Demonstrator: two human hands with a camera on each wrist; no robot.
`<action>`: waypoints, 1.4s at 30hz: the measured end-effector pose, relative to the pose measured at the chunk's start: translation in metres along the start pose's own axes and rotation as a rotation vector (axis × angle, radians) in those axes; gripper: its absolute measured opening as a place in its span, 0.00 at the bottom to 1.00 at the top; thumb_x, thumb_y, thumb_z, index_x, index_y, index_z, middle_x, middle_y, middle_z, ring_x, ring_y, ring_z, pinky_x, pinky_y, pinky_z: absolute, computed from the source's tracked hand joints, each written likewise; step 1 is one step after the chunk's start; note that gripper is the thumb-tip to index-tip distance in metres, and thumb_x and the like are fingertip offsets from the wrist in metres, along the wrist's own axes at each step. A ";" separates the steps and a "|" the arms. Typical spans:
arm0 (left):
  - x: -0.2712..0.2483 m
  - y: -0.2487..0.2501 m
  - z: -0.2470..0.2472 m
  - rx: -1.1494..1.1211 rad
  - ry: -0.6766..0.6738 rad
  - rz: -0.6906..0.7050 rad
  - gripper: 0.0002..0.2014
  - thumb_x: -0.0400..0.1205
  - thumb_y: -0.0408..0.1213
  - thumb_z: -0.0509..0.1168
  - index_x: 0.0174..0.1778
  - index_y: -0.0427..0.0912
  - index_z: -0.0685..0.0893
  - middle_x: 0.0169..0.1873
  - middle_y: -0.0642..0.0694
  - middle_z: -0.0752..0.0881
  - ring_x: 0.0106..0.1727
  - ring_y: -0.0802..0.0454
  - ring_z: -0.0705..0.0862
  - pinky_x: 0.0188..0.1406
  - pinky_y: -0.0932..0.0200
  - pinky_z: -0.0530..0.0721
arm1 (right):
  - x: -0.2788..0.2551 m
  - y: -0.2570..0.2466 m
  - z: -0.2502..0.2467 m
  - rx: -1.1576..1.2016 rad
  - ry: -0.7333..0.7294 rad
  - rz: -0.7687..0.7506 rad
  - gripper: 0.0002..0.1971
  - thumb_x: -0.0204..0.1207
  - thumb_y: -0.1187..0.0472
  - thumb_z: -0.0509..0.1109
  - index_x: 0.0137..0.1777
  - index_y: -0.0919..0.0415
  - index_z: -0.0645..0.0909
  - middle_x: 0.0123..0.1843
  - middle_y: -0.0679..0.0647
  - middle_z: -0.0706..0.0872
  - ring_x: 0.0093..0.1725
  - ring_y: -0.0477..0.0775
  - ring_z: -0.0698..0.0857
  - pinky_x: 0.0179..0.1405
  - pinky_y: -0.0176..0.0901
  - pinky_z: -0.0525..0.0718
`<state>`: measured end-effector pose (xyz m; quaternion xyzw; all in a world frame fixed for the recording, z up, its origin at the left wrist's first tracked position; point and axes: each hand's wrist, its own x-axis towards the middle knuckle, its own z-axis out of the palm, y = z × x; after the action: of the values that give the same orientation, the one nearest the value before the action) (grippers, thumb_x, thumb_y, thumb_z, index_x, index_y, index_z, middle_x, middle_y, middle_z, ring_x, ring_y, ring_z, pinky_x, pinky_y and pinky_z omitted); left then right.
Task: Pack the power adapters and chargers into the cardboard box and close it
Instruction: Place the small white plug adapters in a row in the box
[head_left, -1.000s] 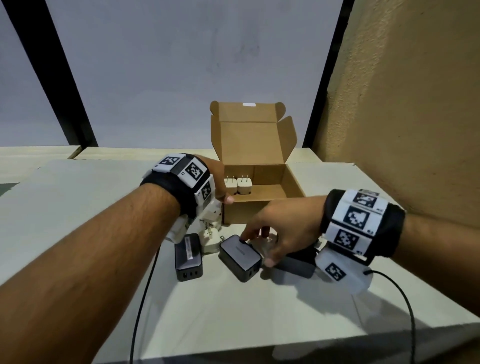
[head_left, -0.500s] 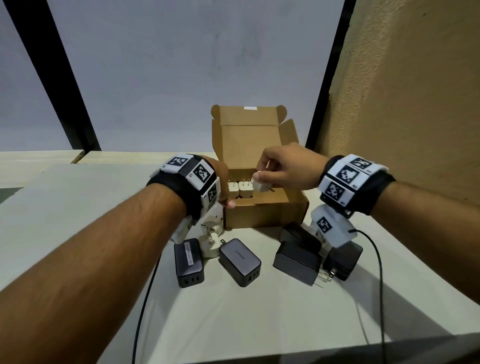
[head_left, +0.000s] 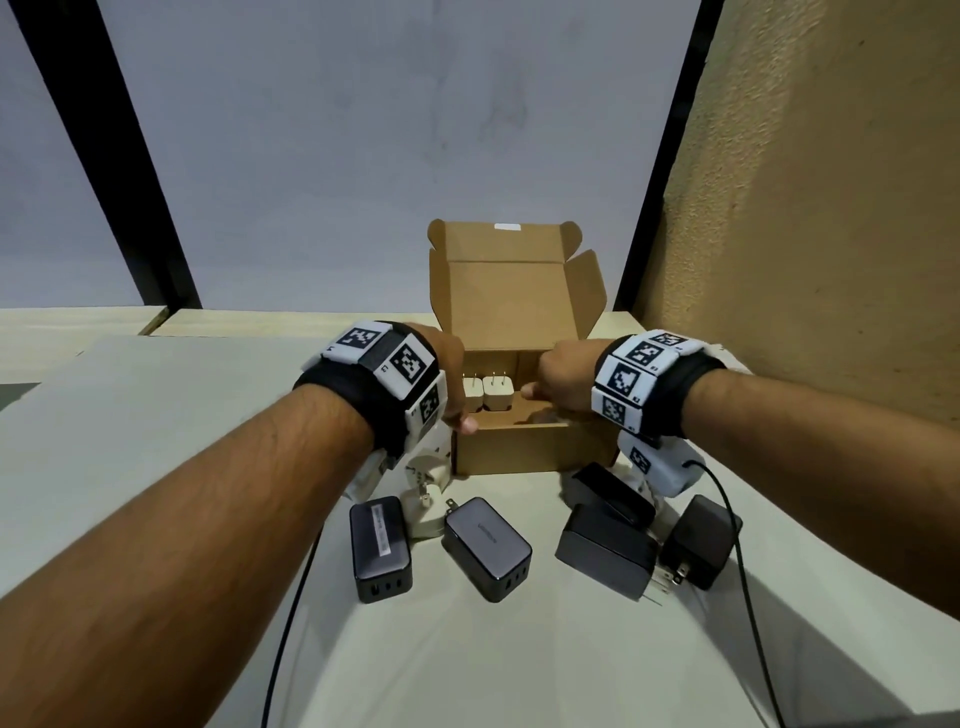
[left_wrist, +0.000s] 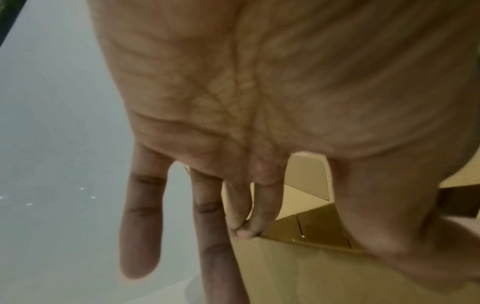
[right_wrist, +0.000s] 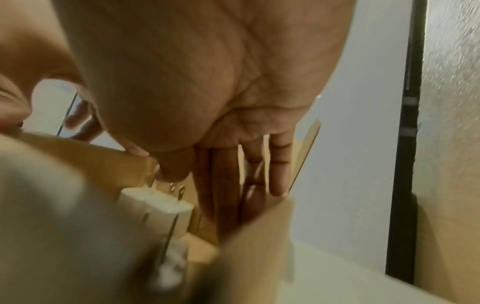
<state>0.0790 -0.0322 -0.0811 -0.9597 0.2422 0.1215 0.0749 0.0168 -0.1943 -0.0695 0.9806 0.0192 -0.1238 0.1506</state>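
The open cardboard box (head_left: 519, 449) stands mid-table with its lid up. Two white chargers (head_left: 485, 392) stand prongs-up in its left part. My right hand (head_left: 558, 384) reaches down inside the box beside them. Its thumb and straight fingers pinch a third white charger (right_wrist: 166, 205), which the hand hides in the head view. My left hand (head_left: 452, 384) holds the box's front left corner (left_wrist: 298, 277), with the thumb over the front rim and the fingers (left_wrist: 205, 226) down the left wall.
On the table in front of the box lie two dark grey chargers (head_left: 382, 548) (head_left: 488, 545), a white plug adapter (head_left: 428, 499) and three black adapters (head_left: 605, 551) (head_left: 610, 493) (head_left: 701, 540). Wrist-camera cables trail toward the near edge. A tan wall stands to the right.
My right hand took a small white charger from the table, carried it over the box and has now lowered it inside. The left hand has stayed on the box corner.
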 end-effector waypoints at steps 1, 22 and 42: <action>-0.001 0.000 0.000 0.002 0.010 0.005 0.28 0.65 0.64 0.76 0.49 0.44 0.88 0.36 0.50 0.82 0.40 0.50 0.81 0.42 0.58 0.78 | -0.002 0.003 -0.005 0.008 0.034 -0.014 0.24 0.84 0.44 0.59 0.45 0.65 0.83 0.41 0.57 0.84 0.42 0.55 0.82 0.51 0.48 0.84; -0.004 -0.002 0.000 0.017 -0.030 -0.009 0.31 0.62 0.68 0.74 0.49 0.47 0.85 0.43 0.50 0.83 0.43 0.51 0.79 0.37 0.61 0.75 | 0.008 0.026 0.014 0.035 0.025 -0.230 0.23 0.79 0.69 0.63 0.71 0.51 0.81 0.67 0.52 0.83 0.64 0.56 0.82 0.66 0.52 0.81; -0.007 -0.002 0.000 -0.016 -0.012 0.007 0.30 0.58 0.71 0.74 0.43 0.51 0.78 0.38 0.52 0.80 0.39 0.51 0.78 0.26 0.63 0.69 | 0.005 0.026 -0.004 0.082 0.150 -0.155 0.12 0.78 0.64 0.70 0.59 0.53 0.85 0.52 0.51 0.87 0.50 0.54 0.85 0.51 0.44 0.84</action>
<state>0.0742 -0.0271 -0.0793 -0.9587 0.2439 0.1294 0.0681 0.0248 -0.2182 -0.0594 0.9880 0.1012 -0.0620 0.0986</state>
